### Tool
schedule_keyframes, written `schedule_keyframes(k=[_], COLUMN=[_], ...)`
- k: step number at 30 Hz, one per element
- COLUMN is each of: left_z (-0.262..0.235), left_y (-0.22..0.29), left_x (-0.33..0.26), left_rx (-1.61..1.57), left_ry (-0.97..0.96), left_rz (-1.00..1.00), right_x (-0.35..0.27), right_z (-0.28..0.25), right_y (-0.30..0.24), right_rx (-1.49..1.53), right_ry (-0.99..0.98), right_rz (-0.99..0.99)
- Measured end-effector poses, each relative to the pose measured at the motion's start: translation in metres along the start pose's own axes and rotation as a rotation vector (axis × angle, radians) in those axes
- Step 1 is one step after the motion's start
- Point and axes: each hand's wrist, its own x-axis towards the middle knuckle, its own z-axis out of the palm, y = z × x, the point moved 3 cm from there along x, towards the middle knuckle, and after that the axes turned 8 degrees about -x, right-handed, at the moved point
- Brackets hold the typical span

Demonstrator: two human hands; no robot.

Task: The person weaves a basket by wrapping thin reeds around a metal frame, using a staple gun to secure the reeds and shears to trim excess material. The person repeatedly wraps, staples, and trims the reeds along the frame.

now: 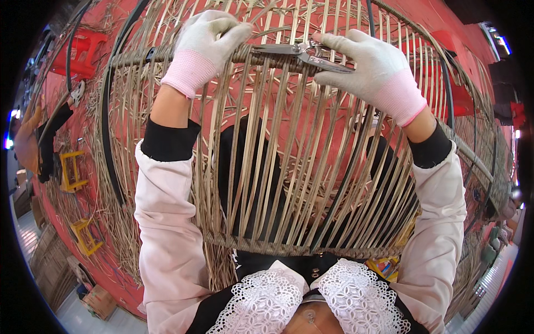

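Note:
A large woven wicker piece (pixel 267 245), with long tan strands running between its braided bands, spreads in front of me and over my lap. My left hand (pixel 214 39), in a pale glove with a pink cuff, rests at the far braided band (pixel 242 54). Its fingers are curled closed, and whatever they pinch is hidden. In my right hand (pixel 370 61), gloved the same way, is a pair of pruning shears (pixel 303 51). Their metal blades point left along the band, toward my left hand. Dark metal rods of a frame run among the strands.
Loose strands and clippings litter the red floor (pixel 133 234). On the left are a red stool (pixel 80 53), yellow stools (pixel 72 171) and a cardboard box (pixel 99 301). Another person's dark sleeve (pixel 54 123) shows at far left. More wicker work (pixel 473 153) stands at right.

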Motion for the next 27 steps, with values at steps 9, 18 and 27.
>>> schedule_keyframes(k=[9,18,27], left_z=[-0.009,-0.016,-0.039], left_y=[-0.005,-0.021,-0.032], left_x=[-0.011,-0.016,-0.010], left_rx=[-0.438,-0.438,0.234], left_ry=[-0.092,-0.009,0.070], left_rz=[-0.076,-0.194,-0.098], right_x=[0.019,0.035,0.046], right_z=[0.005,0.008,0.013], right_y=[-0.016,-0.025,-0.026], right_rx=[-0.031,-0.024,0.084], right_ry=[-0.019,0.039,-0.061], right_rz=[-0.081,-0.077,-0.018])
